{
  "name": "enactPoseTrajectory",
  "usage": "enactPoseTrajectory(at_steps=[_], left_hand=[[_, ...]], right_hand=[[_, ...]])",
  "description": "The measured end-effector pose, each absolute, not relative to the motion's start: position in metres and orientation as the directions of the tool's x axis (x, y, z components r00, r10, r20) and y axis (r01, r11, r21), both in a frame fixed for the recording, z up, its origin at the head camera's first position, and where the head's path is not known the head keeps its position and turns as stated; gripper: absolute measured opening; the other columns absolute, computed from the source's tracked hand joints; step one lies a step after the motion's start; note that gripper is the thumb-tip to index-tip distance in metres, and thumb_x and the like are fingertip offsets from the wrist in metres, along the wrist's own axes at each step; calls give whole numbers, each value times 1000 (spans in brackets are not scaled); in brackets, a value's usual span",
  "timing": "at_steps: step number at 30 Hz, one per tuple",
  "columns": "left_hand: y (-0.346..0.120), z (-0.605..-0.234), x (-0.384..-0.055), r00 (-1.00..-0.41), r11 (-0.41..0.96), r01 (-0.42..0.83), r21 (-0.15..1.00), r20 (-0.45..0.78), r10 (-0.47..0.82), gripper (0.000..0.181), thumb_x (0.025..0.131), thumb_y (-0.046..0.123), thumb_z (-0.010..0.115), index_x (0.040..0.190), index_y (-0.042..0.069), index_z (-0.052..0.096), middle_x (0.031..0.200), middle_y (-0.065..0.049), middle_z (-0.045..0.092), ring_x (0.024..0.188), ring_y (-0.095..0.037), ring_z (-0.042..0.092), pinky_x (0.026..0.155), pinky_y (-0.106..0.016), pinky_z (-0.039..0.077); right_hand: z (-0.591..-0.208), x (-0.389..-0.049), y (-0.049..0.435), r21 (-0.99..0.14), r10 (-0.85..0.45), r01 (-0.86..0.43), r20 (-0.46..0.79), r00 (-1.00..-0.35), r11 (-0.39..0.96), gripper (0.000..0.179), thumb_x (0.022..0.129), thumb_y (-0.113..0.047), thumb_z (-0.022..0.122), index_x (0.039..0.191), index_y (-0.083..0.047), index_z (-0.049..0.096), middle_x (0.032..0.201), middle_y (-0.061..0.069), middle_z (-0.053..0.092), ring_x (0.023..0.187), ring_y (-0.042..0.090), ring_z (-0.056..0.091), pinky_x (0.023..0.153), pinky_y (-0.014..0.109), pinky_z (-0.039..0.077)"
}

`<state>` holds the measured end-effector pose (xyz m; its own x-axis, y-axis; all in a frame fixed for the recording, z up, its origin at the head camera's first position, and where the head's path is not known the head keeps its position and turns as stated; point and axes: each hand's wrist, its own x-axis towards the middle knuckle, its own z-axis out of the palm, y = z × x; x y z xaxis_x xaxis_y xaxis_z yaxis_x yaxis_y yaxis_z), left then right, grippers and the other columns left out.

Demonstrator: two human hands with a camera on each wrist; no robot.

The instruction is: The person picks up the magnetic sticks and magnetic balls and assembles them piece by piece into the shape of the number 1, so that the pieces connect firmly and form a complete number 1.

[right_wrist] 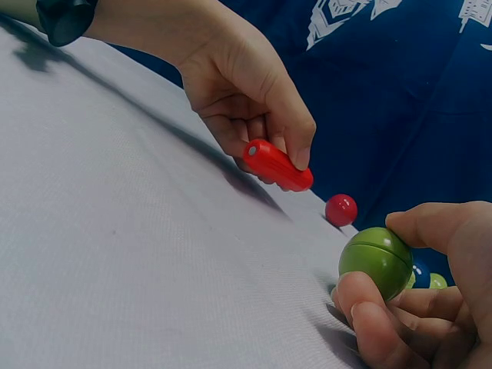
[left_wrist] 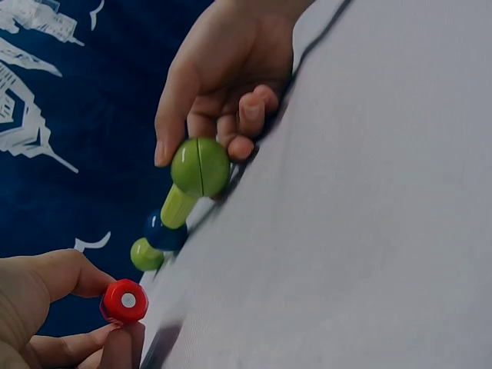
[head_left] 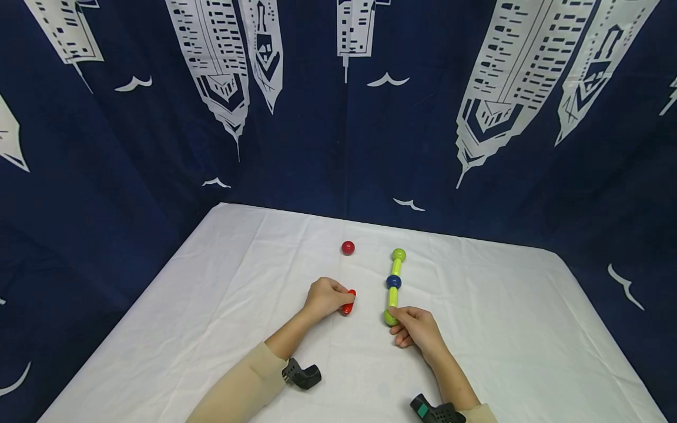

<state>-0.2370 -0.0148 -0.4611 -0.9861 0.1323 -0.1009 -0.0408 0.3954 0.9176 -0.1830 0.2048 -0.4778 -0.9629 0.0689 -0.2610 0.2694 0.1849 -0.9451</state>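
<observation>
Between thumb and fingers, my left hand (head_left: 326,298) pinches a short red rod (right_wrist: 278,165) with a pale metal-looking dot on its end. My right hand (head_left: 419,330) pinches the near green ball (left_wrist: 201,167) of a straight chain. From that ball the chain runs away from me: a yellow-green rod (head_left: 393,297), a blue ball (head_left: 394,281), another yellow-green rod (head_left: 396,267) and a far green ball (head_left: 399,254). A gap separates the red rod from the chain. Beyond my left hand, a loose red ball (head_left: 348,248) lies on the cloth.
A white cloth covers the table (head_left: 508,305). Behind it hangs a dark blue curtain (head_left: 317,153) printed with pale buildings and birds. Each wrist wears a black camera, the left one (head_left: 302,375) and the right one (head_left: 436,410) both near the table's front.
</observation>
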Motion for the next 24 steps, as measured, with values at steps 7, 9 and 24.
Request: enactPoseTrajectory(at_steps=[7,9,24], left_hand=[[-6,-462,-227,-976,328,-62,943,-127,180,12,75,10,76,77,0,71,63,-3,67,52,-9,62,52,-20,50],[-4,-463,-225,-972,328,-69,942,-137,189,12,75,11,77,77,1,71,63,-3,66,52,-8,61,52,-20,50],[13,-464,-206,-950,290,-117,950,-193,247,9,73,6,78,74,1,72,65,0,64,52,-6,56,52,-20,51]], right_hand=[[-478,-182,205,-943,74,269,-259,-963,194,39,92,-31,67,105,6,67,66,6,64,45,9,54,44,21,47],[-478,-183,205,-943,73,272,-262,-962,191,38,92,-30,67,106,6,66,66,6,64,45,9,54,44,21,47],[-473,-180,205,-945,63,262,-254,-965,195,41,93,-31,65,109,7,65,67,7,65,40,6,46,40,19,41]])
